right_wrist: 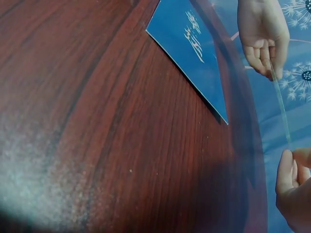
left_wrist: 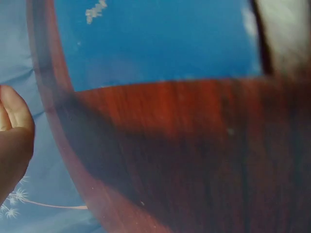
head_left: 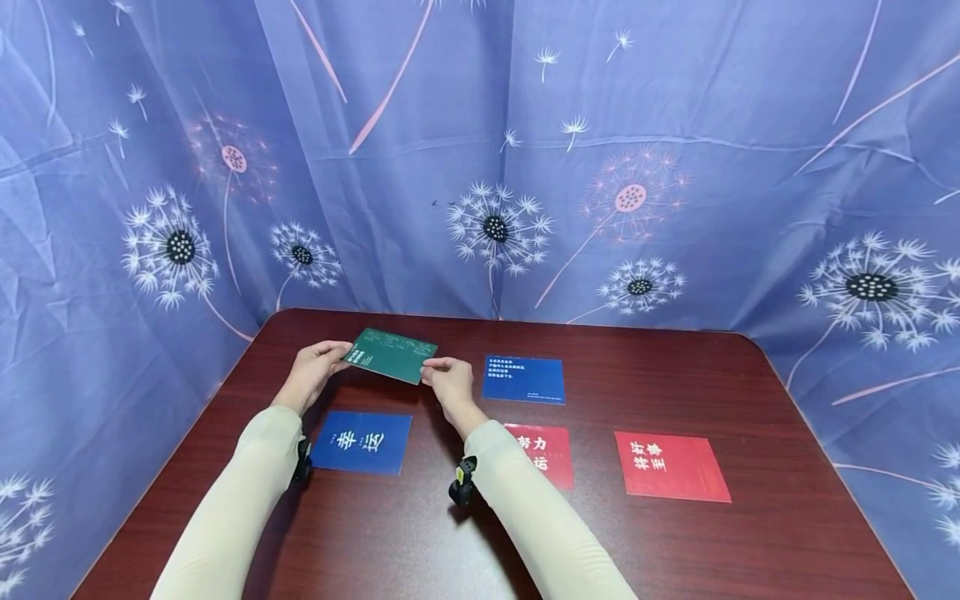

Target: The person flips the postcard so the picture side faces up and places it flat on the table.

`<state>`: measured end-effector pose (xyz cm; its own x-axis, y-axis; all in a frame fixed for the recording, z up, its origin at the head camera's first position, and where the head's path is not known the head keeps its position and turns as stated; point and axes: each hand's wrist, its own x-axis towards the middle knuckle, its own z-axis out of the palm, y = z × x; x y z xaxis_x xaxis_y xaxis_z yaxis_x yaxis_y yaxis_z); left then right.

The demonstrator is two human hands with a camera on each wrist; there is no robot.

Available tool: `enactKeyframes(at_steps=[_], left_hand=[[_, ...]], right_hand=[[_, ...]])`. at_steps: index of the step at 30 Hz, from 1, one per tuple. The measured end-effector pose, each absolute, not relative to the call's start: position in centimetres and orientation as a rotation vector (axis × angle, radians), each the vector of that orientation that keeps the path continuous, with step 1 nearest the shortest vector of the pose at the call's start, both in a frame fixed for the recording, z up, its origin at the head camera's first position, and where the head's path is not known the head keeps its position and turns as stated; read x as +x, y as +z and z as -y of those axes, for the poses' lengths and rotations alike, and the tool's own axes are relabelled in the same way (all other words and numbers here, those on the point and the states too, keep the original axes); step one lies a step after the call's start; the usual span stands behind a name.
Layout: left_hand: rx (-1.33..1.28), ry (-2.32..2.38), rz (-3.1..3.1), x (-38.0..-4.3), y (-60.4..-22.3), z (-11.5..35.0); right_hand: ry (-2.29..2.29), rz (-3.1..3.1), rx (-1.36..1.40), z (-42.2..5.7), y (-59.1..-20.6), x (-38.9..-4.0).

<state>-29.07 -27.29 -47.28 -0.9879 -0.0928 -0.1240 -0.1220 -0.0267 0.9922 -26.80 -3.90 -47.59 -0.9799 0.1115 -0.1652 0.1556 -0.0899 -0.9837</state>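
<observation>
A green card [head_left: 393, 355] with pale print is held above the back left of the table. My left hand [head_left: 311, 371] pinches its left edge, and my right hand [head_left: 452, 390] pinches the right edge near the front corner. From the right wrist view the same card [right_wrist: 281, 108] appears edge-on, a thin strip between both hands. In the left wrist view only part of the left hand [left_wrist: 14, 131] shows at the border, and the card is out of sight. Below it, a blue card [head_left: 362, 443] with large white characters lies near my left forearm.
Another blue card [head_left: 523, 380] lies right of my right hand. A red card [head_left: 551, 458] is partly covered by my right sleeve, and a second red card [head_left: 672, 467] lies farther right. Behind the dark red wooden table [head_left: 600, 550] hangs a blue dandelion-patterned curtain [head_left: 420, 208].
</observation>
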Motion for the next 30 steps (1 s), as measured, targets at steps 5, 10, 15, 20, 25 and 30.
enactKeyframes(at_steps=[5,10,15,20,25,30], left_hand=[[-0.191,1.904,-2.412,-29.0,-47.9,27.6],[-0.194,1.728,-2.479,-28.9,-48.2,27.7],[-0.251,1.695,-2.497,-28.9,-48.3,27.6],[-0.332,1.680,-2.525,-28.8,-48.2,27.4],[-0.390,1.630,-2.602,-28.8,-48.2,27.0],[-0.418,1.506,-2.723,-28.9,-48.5,26.9]], right_hand=[[-2.299,-2.063,0.295,3.8,-47.7,-26.8],[-2.283,-2.087,0.306,3.8,-47.9,-26.9],[-2.206,-2.165,0.302,3.9,-48.1,-26.8],[-2.143,-2.162,0.251,4.0,-48.3,-26.7],[-1.944,-2.222,0.145,4.0,-48.3,-26.5],[-1.812,-2.216,0.038,4.0,-48.3,-26.4]])
